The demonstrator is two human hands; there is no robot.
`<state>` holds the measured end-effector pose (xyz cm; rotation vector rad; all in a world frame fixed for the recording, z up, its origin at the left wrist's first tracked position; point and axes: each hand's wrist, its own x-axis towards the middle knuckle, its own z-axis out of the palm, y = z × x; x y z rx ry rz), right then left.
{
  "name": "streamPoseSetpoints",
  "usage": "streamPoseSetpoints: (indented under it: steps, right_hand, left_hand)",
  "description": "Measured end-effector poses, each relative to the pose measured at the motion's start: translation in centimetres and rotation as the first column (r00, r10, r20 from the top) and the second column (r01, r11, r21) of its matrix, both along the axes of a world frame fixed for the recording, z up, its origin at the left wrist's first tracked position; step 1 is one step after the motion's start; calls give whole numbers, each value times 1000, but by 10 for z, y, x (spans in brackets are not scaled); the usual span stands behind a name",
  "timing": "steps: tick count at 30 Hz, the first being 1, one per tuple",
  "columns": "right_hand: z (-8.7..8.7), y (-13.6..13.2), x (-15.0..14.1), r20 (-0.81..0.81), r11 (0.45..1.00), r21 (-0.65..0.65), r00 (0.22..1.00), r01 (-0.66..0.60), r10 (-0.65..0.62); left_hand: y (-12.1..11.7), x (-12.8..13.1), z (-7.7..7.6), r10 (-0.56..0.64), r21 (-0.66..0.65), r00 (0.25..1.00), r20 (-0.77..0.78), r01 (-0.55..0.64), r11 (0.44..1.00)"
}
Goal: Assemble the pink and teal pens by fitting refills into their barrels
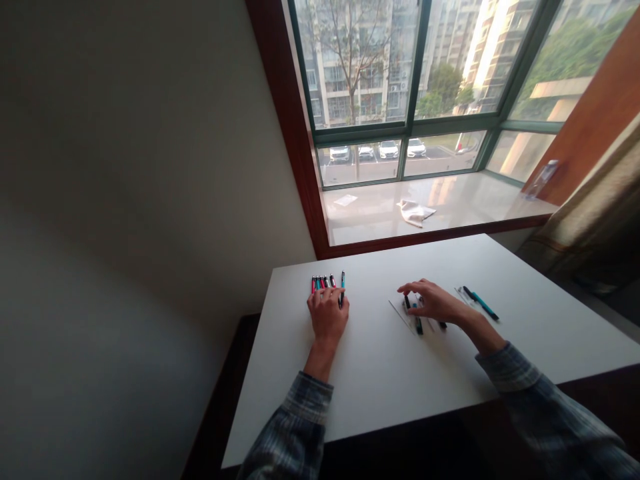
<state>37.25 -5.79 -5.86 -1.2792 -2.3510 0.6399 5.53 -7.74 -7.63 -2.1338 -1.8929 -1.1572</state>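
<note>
The left hand [327,317] lies nearest the row of pens [323,283] at frame centre, its fingers [325,298] loosely curled over their near ends, pens' long axes running up the frame.

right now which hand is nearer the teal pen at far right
Right. The right hand sits just left of the teal pen, not touching it; the left hand rests far off to its left, on a row of pens.

White table [395,393], centre to lower right of frame. Left part: row of pens [325,283], side by side. Mid-table: clear plastic sheet [400,313] under loose dark pens [418,325]. Right: teal pen [481,305].
</note>
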Motion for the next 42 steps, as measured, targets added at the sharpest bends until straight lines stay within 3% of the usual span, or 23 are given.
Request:
streamPoseSetpoints:
  steps: [2,4,6,9,12,15,18,21,25,31,35,39,42]
  right_hand:
    - [2,-2,-4,-52,996,84,998,39,-35]
    - [7,-7,-14,-128,984,165,990,72,-51]
    - [14,-16,-29,-198,970,234,980,67,-20]
    - [22,-33,-54,-260,951,308,964,23,61]
    - [25,-45,-75,-277,943,333,954,-12,110]
    - [22,-49,-85,-277,942,333,950,-46,144]
    - [18,-44,-80,-287,946,323,949,-31,129]
    - [12,-33,-59,-280,950,298,960,93,-6]
    - [0,-18,-25,-140,961,189,974,203,-178]
    - [-11,-8,-17,-51,968,136,977,211,-205]
    - [-1,-3,-34,-225,961,103,947,258,-230]
    - [2,-2,-59,-567,982,-97,802,162,-188]
    - [-5,-4,-74,-659,984,-142,731,111,-178]
  left_hand:
    - [0,2,2,-22,12,997,71,21,1000]
    - [-2,7,5,-122,-28,973,198,130,991]
    - [-6,15,10,-241,-108,892,382,302,947]
    - [-12,27,15,-285,-196,707,647,516,834]
    - [-17,33,17,-282,-201,593,754,618,760]
    - [-17,34,16,-275,-209,556,784,655,726]
    - [-16,33,15,-257,-211,554,792,643,737]
    - [-14,34,15,-210,-221,589,780,574,789]
    - [-13,34,15,-182,-224,632,753,507,833]
    - [-16,34,17,-211,-235,729,651,458,857]
    - [-17,34,16,-221,-227,770,599,428,875]
    - [-17,34,14,-247,-197,787,565,420,886]
    - [-18,34,14,-269,-182,791,550,428,885]
